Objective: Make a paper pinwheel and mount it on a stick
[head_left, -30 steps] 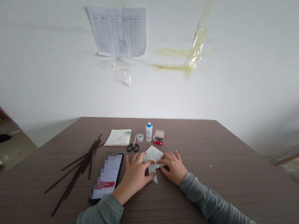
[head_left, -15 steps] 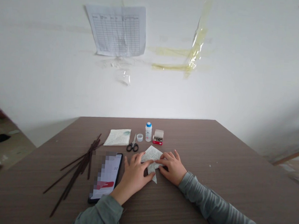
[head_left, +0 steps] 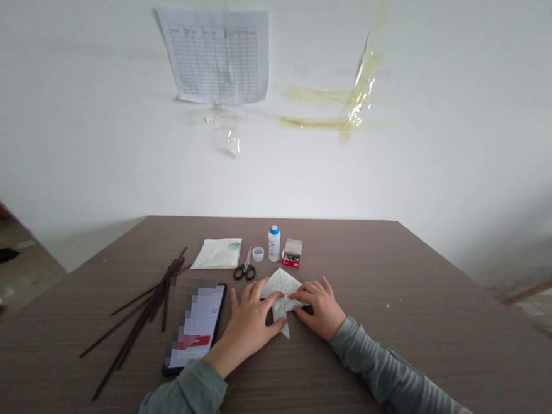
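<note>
While I work this fold, my grip: neither hand is clenched; my left hand (head_left: 248,331) and my right hand (head_left: 320,310) press down with fingers spread, and I cannot tell whether either pinches a layer.
Paper: the folded printed paper (head_left: 280,287) lies on the brown wood-grain table (head_left: 393,284) between my hands, with its pointed corner toward 6 o'clock.
Left hand: fingers lie across the paper's left side, thumb beside the pointed corner.
Right hand: fingertips rest on the flap at the paper's 3 o'clock.
Doing it well: I judge that both hands should pin the layers so the edges stay lined up, with firm, even pressure along the crease.
Nearby, from the paper: small scissors (head_left: 246,269) at 10 o'clock, a white bottle with a blue cap (head_left: 274,243) at 12 o'clock, a red-and-white box of metal fasteners (head_left: 292,253) at 1 o'clock.
Farther out: a phone with a pixelated screen (head_left: 196,327) at 9 o'clock, dark thin sticks (head_left: 148,311) beyond it.
</note>
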`<state>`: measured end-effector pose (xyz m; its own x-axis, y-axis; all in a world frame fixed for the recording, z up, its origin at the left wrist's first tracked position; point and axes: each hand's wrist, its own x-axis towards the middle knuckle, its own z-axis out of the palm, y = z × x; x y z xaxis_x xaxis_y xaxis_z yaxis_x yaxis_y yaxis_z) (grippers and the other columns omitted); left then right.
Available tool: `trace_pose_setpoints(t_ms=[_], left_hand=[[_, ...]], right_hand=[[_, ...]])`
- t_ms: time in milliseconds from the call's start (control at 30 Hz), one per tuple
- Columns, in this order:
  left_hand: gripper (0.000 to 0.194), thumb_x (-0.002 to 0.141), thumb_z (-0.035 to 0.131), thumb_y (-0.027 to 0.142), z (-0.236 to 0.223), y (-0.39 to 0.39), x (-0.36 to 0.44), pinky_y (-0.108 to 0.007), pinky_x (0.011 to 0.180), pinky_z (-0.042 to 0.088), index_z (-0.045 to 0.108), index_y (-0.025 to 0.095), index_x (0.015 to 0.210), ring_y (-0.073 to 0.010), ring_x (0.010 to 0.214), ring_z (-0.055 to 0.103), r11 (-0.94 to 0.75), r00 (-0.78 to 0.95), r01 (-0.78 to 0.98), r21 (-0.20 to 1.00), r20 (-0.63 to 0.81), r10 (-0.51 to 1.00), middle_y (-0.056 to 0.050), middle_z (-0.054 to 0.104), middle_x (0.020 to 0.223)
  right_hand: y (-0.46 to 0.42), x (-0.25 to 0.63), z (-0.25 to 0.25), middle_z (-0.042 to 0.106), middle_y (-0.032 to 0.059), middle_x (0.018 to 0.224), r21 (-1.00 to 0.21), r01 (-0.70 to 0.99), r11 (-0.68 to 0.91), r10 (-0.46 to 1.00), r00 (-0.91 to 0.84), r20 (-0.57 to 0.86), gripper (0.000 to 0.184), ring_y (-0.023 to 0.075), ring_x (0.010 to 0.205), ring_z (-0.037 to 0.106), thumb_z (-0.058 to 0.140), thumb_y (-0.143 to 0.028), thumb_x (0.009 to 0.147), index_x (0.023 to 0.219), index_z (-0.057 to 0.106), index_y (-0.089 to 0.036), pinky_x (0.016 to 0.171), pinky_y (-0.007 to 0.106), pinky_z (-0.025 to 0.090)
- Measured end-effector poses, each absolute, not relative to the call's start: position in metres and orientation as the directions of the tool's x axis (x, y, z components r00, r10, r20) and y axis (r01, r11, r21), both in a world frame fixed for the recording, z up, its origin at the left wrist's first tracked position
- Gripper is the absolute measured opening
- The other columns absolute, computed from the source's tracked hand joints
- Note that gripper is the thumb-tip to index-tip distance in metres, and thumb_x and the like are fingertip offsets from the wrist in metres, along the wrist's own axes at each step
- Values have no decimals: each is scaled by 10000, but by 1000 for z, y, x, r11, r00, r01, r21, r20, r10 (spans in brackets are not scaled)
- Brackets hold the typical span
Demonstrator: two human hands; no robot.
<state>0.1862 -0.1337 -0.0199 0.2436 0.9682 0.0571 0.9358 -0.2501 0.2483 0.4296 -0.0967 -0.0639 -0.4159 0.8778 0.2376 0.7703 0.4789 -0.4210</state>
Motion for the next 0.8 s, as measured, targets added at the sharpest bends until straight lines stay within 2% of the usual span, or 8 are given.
trace_pose_setpoints(t_ms=[133, 267, 400, 600, 800], left_hand=[[616, 1066, 933, 372, -22, -131, 186, -978, 1503, 434, 904, 453, 1677, -598, 1841, 593, -247, 242, 940, 237, 51, 969, -119, 680, 1983], [672, 1057, 950, 365, -19, -131, 188, -983, 1519, 404, 881, 456, 1719, -601, 1854, 571, -237, 234, 941, 244, 39, 971, -115, 649, 2010], [600, 1077, 957, 341, -14, -133, 188, -1011, 1509, 376, 919, 433, 1668, -597, 1862, 563, -246, 247, 937, 250, 26, 969, -129, 628, 2028], [578, 1136, 926, 328, -5, -136, 189, -1059, 1485, 326, 895, 428, 1704, -592, 1904, 509, -250, 261, 938, 241, -15, 965, -155, 579, 2064], [599, 1100, 960, 317, -3, -135, 191, -1001, 1525, 326, 903, 383, 1693, -568, 1915, 506, -203, 219, 944, 261, -32, 975, -176, 574, 2064]], right_hand=[[-94, 430, -70, 947, 86, 1346, -410, 764, 498, 867, -424, 261, 381, 412, 1385, 846, 827, -303, 1117, 1433, 1006, -417, 1518, 919, 413], [-94, 429, -72, 942, 84, 1342, -375, 772, 513, 856, -431, 284, 399, 423, 1387, 851, 841, -282, 1090, 1410, 1014, -447, 1495, 905, 465], [-95, 427, -72, 929, 104, 1346, -368, 784, 501, 863, -418, 284, 425, 446, 1400, 855, 845, -275, 1075, 1420, 1016, -455, 1496, 896, 470], [-95, 424, -72, 927, 99, 1314, -365, 783, 503, 860, -413, 300, 425, 437, 1362, 856, 851, -237, 1054, 1387, 1020, -440, 1487, 929, 453], [-96, 424, -68, 944, 97, 1363, -407, 786, 465, 884, -395, 248, 353, 436, 1402, 856, 869, -255, 1068, 1345, 1021, -413, 1515, 893, 434]])
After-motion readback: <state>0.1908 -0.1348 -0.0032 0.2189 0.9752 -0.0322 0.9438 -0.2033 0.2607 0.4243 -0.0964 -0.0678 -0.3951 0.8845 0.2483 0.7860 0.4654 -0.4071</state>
